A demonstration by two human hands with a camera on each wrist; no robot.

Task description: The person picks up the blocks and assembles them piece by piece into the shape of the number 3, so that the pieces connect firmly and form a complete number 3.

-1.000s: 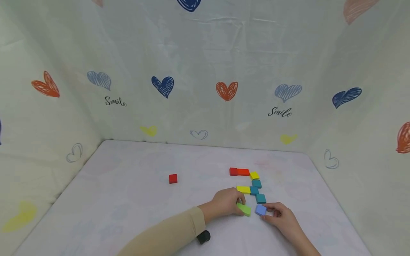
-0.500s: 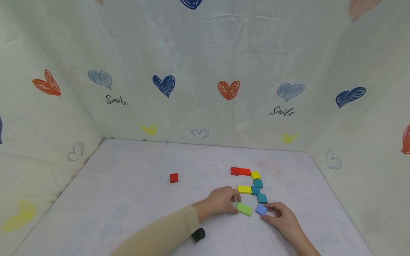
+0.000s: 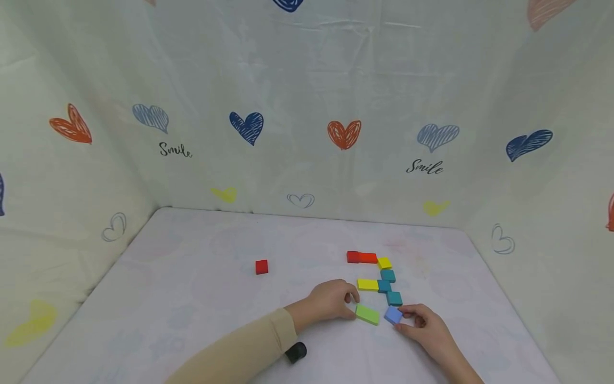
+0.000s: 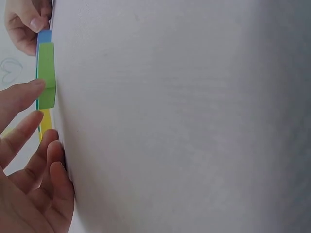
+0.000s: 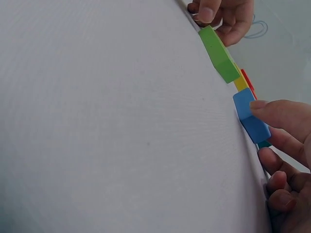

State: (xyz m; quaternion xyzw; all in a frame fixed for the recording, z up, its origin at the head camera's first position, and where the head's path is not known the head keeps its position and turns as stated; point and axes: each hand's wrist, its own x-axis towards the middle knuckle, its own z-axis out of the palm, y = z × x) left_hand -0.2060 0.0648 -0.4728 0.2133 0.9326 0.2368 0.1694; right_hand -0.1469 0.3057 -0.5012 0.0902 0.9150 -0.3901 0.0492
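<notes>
A light green oblong block lies on the table. Beside its left end is my left hand, with the thumb near the block's corner and the fingers loosely bent, not wrapped round it. My right hand pinches a small blue block between thumb and fingers, right of the green one with a small gap between them. In the right wrist view the right thumb lies against the blue block. Behind them, a yellow oblong block meets a row of teal blocks.
Farther back, a red oblong block and a red square block adjoin a small yellow block. A lone red cube sits to the left. A black cylindrical object lies by the left sleeve, partly covered.
My left hand has let go of the green block and drawn slightly left. The right hand keeps hold of the blue block in nearly the same place. The head view has shifted slightly.
</notes>
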